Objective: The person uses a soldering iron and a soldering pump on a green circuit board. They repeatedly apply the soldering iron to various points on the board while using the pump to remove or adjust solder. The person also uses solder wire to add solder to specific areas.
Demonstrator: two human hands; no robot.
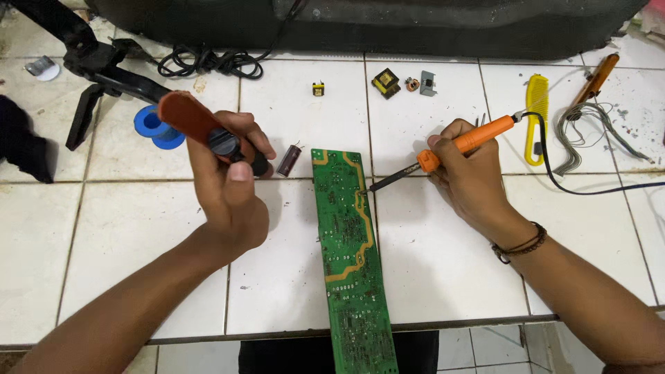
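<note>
while my right hand [470,173] pinches the orange soldering iron [450,149] by its grip, tip at the right edge of the long green circuit board [348,256], my left hand [232,187] is wrapped around a red-handled desoldering pump [197,123] held above the tile. the board looks light, stiff and fragile, best held by its edges. no packages or labels; just a blue solder spool [154,127], a yellow comb [535,118] and small loose components [386,82].

A green circuit board [350,263] with orange-tan traces lies on white tiles [429,270]; the soldering iron [443,151] has an orange handle, the desoldering pump [201,128] is rust-orange, beside a yellow comb [535,118] and blue spool [156,127]
</note>
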